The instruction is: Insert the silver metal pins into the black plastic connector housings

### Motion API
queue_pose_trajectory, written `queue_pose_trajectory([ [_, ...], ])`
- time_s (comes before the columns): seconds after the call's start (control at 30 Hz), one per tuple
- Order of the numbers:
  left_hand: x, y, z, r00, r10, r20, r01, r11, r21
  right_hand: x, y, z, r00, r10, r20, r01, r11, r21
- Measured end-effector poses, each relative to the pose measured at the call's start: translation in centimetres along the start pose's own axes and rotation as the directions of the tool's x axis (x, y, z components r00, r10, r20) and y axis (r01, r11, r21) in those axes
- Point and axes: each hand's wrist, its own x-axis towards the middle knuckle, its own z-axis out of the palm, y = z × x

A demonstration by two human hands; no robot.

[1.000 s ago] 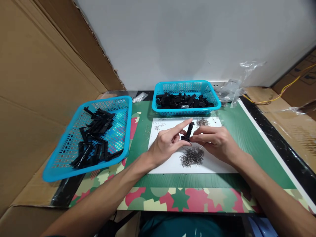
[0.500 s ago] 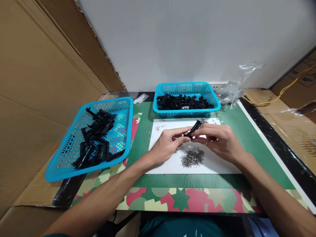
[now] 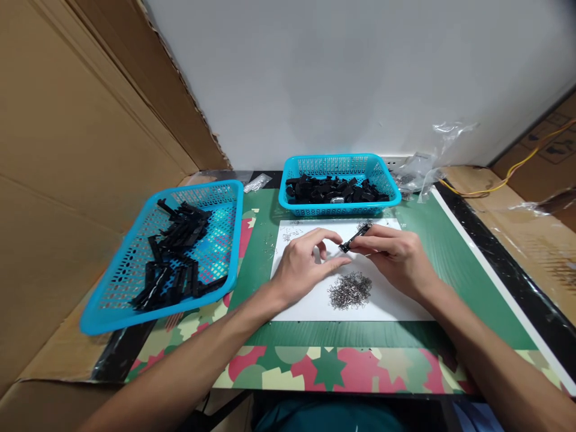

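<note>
Between the fingers and thumb of my right hand is a slim black plastic part, tilted with its lower end toward the left. My left hand is open beside that lower end, thumb and forefinger apart in a C shape, holding nothing that I can see. Under both hands lies a white sheet of paper. A pile of small bent metal wire pieces rests on the paper just in front of the hands. More wire pieces are scattered at the paper's far left.
A blue basket at the left holds long black plastic parts. Another blue basket at the back contains smaller black pieces. Clear plastic bags lie at the back right, near a yellow cable. Cardboard stands at the left.
My left hand has let go of the black plastic part and its fingers have spread. The right hand now holds the part alone, tilted lower.
</note>
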Motion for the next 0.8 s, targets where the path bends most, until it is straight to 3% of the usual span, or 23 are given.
queue_pose_trajectory([
  [0.17, -0.6, -0.1, 0.2, 0.994, 0.091, -0.062, -0.082, 0.987, 0.142, -0.1, 0.0, 0.3, 0.995, 0.067, 0.072, -0.073, 0.995, 0.072],
  [0.33, -0.6, -0.2, 0.3, 0.994, 0.078, -0.074, -0.057, 0.968, 0.244, 0.2, -0.1, -0.2, 0.980, 0.142, 0.140, -0.156, 0.983, 0.099],
  [0.5, -0.5, -0.3, 0.4, 0.998, 0.044, -0.055, -0.026, 0.957, 0.288, 0.4, 0.0, -0.9, 0.983, 0.088, 0.161, -0.098, 0.994, 0.053],
  [0.67, -0.8, -0.7, 0.7, 0.994, 0.098, -0.041, -0.080, 0.945, 0.317, 0.5, 0.4, -0.4, 0.997, 0.071, 0.016, -0.072, 0.997, 0.010],
  [0.8, -1.1, -0.9, 1.0, 0.980, 0.196, -0.022, -0.175, 0.917, 0.357, 0.6, -0.3, 0.3, 0.972, 0.181, -0.151, -0.178, 0.983, 0.035],
])
